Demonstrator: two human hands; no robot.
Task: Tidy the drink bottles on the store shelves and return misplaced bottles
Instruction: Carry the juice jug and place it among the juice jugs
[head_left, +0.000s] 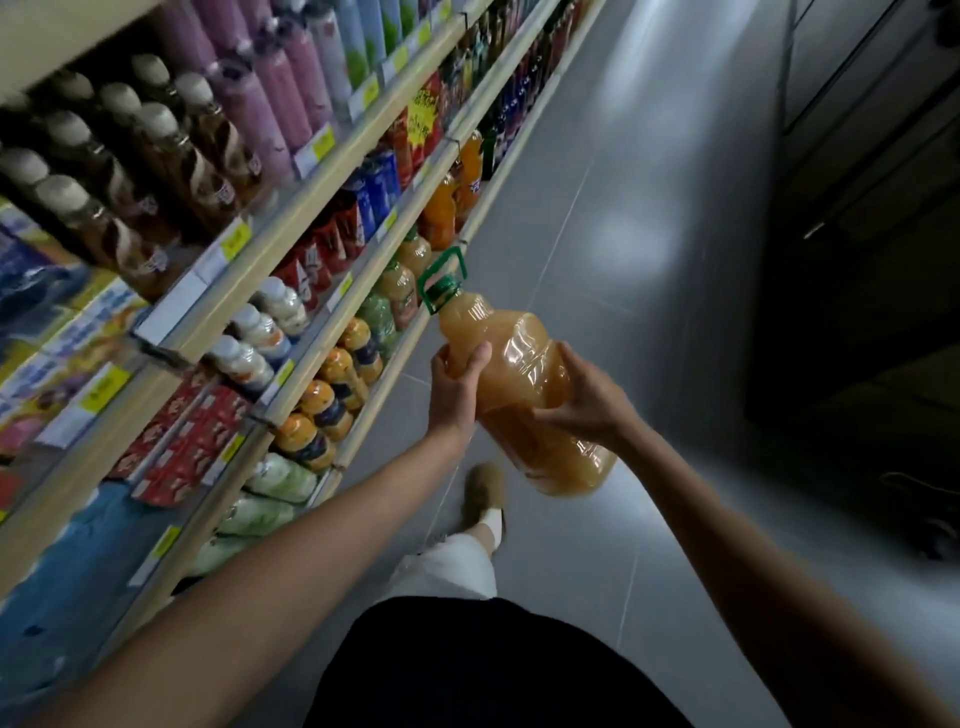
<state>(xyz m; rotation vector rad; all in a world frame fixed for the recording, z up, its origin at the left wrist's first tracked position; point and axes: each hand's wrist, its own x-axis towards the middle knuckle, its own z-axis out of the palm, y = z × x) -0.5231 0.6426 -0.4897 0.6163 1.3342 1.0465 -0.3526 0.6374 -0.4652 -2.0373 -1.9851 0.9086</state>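
A large clear bottle of cloudy orange juice (519, 364) with a green cap and green carry handle is held tilted over the aisle floor, cap pointing up toward the shelves. My left hand (457, 387) grips its upper body, thumb across the front. My right hand (584, 397) grips the lower side from the right. Similar juice bottles (402, 288) stand on the lowest shelf just left of the cap.
Shelving (291, 218) runs along the left, stocked with brown tea bottles (171, 156), pink bottles, red and blue cartons, orange-capped bottles (332, 395) and green packs. Grey tiled floor (649, 260) stretches ahead. A dark cabinet (857, 312) stands on the right. My foot (485, 491) is below the bottle.
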